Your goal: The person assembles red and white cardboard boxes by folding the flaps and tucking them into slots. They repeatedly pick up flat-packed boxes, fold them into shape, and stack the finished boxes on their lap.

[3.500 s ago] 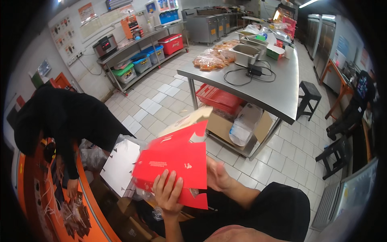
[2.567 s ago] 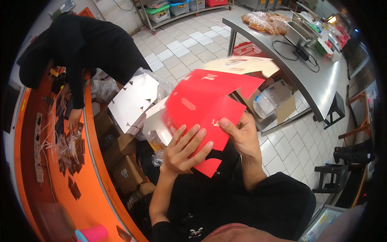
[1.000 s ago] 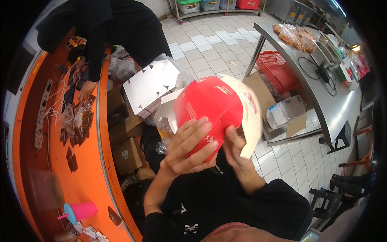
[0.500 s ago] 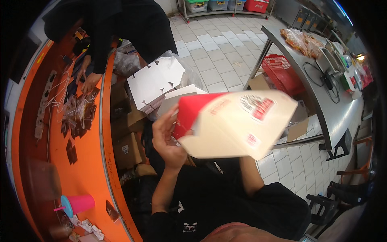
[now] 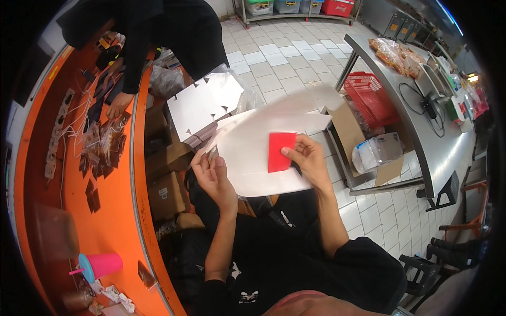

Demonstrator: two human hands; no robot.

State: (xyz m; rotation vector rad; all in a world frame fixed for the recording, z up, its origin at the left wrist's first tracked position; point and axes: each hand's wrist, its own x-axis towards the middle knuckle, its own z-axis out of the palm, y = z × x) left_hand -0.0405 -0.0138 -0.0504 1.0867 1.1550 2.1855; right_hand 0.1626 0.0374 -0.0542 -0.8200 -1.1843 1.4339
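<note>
A flat paperboard box blank [image 5: 245,158] is spread between my hands, its white inner side facing up and its far part blurred by motion. My right hand [image 5: 312,160] pinches a red flap [image 5: 281,152] folded over onto the white side, thumb on top. At the blank's left edge, my left hand [image 5: 216,181] has its fingers curled around the board. Just beyond, a stack of flat white box blanks [image 5: 203,108] with notched edges lies partly in clear plastic.
To my left runs an orange counter [image 5: 113,221] with brown sachets [image 5: 105,150] and a pink cup [image 5: 104,265]. A co-worker [image 5: 179,31] leans over its far end. On the right stands a steel table [image 5: 387,68], with a red basket [image 5: 369,97] and an open carton [image 5: 345,126] below.
The box blank has turned from its printed cream side to its white side. My right hand, hidden behind it before, now shows on the red flap. The co-worker's hands shifted slightly.
</note>
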